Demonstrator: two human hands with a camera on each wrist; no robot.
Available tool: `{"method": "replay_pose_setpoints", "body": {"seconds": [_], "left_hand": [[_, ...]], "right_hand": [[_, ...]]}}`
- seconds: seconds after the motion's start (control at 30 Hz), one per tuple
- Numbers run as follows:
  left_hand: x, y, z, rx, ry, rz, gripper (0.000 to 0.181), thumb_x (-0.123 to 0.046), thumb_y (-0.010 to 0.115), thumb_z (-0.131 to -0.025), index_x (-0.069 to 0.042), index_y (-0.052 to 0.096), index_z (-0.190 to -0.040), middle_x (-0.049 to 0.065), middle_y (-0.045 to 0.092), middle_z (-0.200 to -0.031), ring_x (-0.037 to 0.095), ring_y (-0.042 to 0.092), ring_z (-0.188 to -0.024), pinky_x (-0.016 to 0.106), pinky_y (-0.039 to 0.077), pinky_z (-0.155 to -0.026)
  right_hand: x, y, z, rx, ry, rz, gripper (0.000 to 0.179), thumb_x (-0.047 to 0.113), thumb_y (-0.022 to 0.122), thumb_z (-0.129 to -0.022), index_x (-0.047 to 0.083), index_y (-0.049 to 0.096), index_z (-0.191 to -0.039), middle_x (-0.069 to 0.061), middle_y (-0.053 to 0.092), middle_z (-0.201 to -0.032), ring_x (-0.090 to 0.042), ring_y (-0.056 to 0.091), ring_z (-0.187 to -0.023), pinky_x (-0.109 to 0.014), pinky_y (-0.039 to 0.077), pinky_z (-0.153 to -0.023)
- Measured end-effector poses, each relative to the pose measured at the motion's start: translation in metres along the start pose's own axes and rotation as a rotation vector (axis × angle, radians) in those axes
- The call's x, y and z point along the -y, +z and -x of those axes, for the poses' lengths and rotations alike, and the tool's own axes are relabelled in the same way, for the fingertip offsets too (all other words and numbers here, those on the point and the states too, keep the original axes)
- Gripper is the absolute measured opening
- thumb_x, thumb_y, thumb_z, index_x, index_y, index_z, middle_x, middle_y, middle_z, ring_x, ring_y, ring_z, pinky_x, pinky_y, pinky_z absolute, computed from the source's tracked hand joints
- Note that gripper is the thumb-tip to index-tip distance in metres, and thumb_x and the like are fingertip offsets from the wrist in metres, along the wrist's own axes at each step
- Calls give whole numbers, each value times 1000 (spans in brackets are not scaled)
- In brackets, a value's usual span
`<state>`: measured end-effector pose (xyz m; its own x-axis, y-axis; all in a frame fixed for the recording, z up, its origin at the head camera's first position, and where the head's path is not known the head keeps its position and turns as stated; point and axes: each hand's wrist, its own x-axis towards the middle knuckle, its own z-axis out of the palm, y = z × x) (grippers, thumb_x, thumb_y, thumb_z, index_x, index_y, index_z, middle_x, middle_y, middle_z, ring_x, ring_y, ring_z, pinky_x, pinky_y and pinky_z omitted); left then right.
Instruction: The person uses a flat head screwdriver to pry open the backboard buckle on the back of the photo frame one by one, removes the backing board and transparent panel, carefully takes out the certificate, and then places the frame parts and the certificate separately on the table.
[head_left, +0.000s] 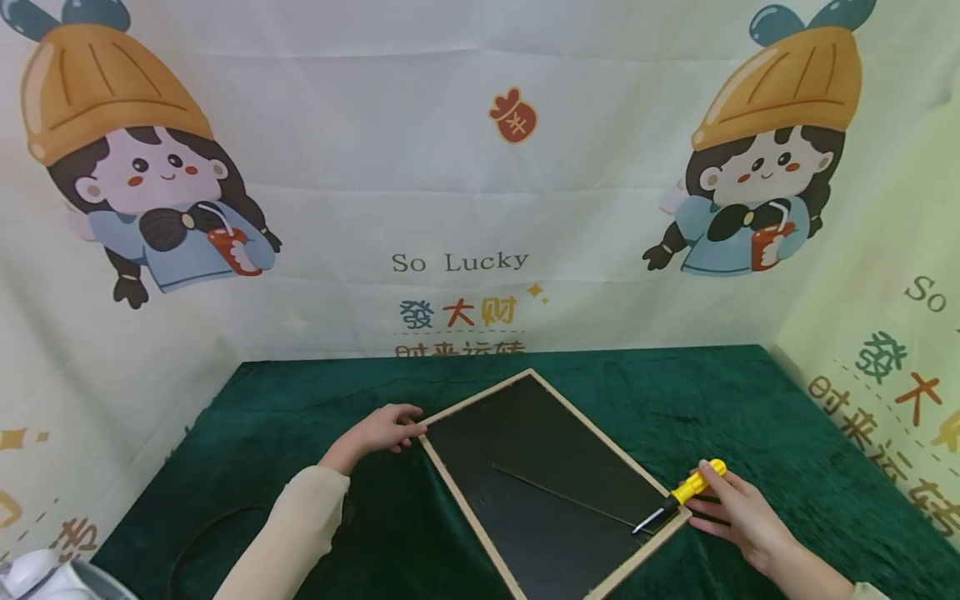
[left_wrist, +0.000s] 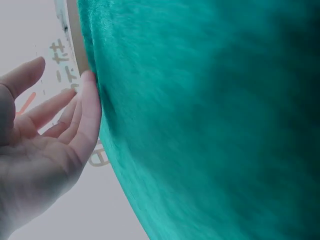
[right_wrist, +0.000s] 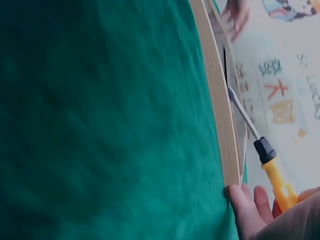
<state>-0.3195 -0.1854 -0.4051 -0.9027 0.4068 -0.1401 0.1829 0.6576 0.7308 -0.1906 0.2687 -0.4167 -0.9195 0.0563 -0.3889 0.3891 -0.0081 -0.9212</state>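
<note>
Pale sleeve [head_left: 292, 521] is lying nearest; my left hand [head_left: 384, 429], fingers loose, is touching the framed board [head_left: 517, 433]. My right hand [head_left: 738, 515] is pinching the yellow screwdriver [head_left: 682, 493] — long axis slanting over the right corner, tip pointing left, toward me.

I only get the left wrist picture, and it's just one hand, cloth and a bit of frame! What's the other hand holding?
Observer: The right hand holds a yellow-handled screwdriver.
Operator: Cool! What's inside the pale frame?
Observer: A black board.
Operator: And where's the metal tip pointing?
Observer: In the head view it shows against the black board, near the corner beside the right hand.
</note>
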Motion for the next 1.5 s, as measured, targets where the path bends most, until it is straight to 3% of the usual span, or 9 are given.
{"method": "replay_pose_setpoints", "body": {"seconds": [0.27,0.43,0.63,0.73,0.83,1.0,1.1,1.3,1.5], "left_hand": [[10,-4,30,172,66,58,40,-16,52,-89,9,47,-120,7,56,-85,21,56,-72,33,49,-61],[10,-4,47,251,41,112,32,-16,53,-89,5,55,-112,7,58,-82,19,57,-67,32,49,-58],[8,1,68,392,21,234,27,-17,52,-90,4,60,-105,13,63,-79,18,60,-64,29,50,-55],[9,2,71,436,25,267,28,-18,50,-91,3,61,-104,15,63,-83,18,61,-65,28,50,-54],[10,1,69,403,20,281,31,-20,48,-92,4,58,-108,14,62,-90,21,61,-71,29,50,-58],[10,2,54,283,31,303,44,-23,45,-93,8,41,-125,20,49,-115,27,57,-90,37,49,-69],[9,7,43,227,31,330,50,-25,46,-93,7,35,-129,22,43,-123,28,54,-96,39,48,-72],[5,17,32,161,27,352,54,-27,48,-91,8,32,-130,21,46,-119,29,53,-96,39,48,-73],[-2,19,33,139,13,321,53,-26,49,-91,11,35,-127,22,47,-118,30,53,-98,39,49,-70]], "right_hand": [[14,-13,-33,80,-92,-31,73,48,46,-86,-10,25,-126,0,59,-90,-14,59,-80,-37,47,-76],[21,-12,-51,107,-155,23,59,40,37,-93,-9,28,-124,1,58,-92,-11,59,-81,-33,47,-77],[25,-5,-64,124,-229,66,60,41,37,-92,-11,31,-121,0,58,-96,-8,57,-83,-31,46,-78],[27,-2,-65,122,-246,79,59,41,36,-93,-10,31,-121,-6,55,-102,-8,55,-85,-31,45,-80],[28,0,-62,119,-254,98,61,42,34,-93,-10,29,-122,-14,46,-112,-14,51,-93,-35,44,-82],[25,1,-47,134,-203,83,63,44,35,-92,-9,27,-124,-19,33,-117,-26,45,-103,-38,43,-84],[20,-1,-34,154,-146,53,61,45,39,-91,-7,33,-121,-18,34,-116,-23,48,-99,-38,43,-83],[8,-2,-10,235,-33,7,49,45,47,-88,1,49,-108,-11,47,-104,-20,56,-90,-40,44,-82],[6,1,0,278,-24,14,48,45,49,-87,2,51,-108,-9,51,-102,-20,56,-91,-40,44,-82]]}}
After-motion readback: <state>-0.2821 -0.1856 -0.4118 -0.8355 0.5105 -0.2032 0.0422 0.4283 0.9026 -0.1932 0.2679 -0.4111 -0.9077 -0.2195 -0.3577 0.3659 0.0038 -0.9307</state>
